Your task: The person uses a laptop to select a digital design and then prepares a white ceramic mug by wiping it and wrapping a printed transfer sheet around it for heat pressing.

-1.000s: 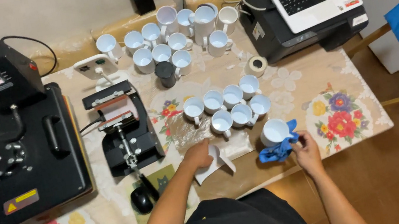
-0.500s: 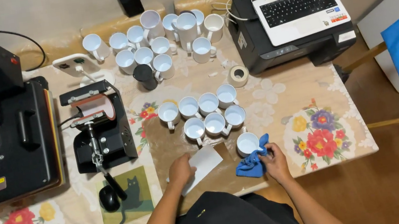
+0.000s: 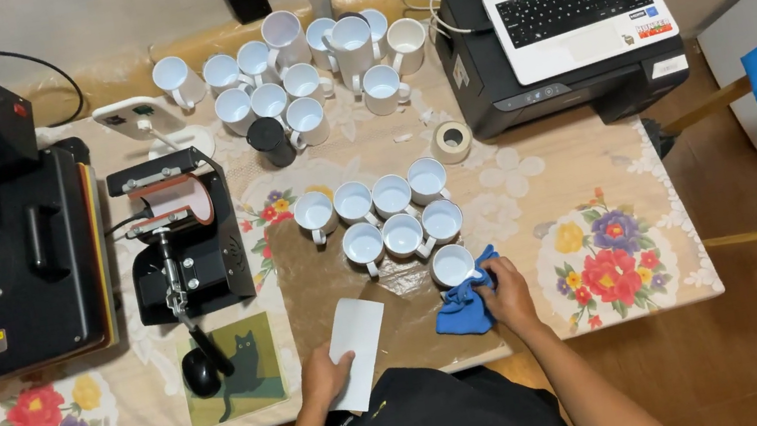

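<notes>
My right hand [image 3: 509, 286] clenches a blue cloth [image 3: 464, 312] against one mug [image 3: 452, 264]; six mugs [image 3: 379, 215] behind it wait, my left hand [image 3: 326, 377] pinching a paper sheet [image 3: 355, 338].

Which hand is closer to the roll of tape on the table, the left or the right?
The right. The right hand holds a blue cloth against a white mug, below the roll of tape. The left hand holds a white sheet at the near table edge, farther away.

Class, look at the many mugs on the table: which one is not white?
The black mug, standing at the front left edge of the far cluster, next to a white mug. Every other mug is white.
</notes>
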